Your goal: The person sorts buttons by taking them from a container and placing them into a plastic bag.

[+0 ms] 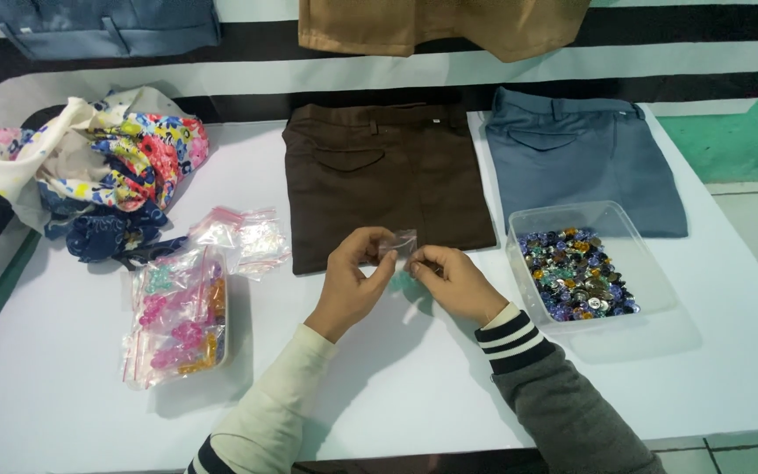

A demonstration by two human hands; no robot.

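Left hand (350, 279) and right hand (451, 279) both pinch a small clear bag (399, 242) at its mouth, held above the bench (414, 386), beside the bead tub (651, 263).

Both hands (401, 276) on a small clear bag (398, 242) above white table (396, 377)

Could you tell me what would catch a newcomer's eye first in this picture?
Probably the left hand and right hand, pinching a small clear bag between them at the table's middle. Next, the clear tub of glittering multicoloured gems to the right, and the bright floral cloth heaped at the far left. Behind the hands lie folded brown trousers beside grey-blue trousers.
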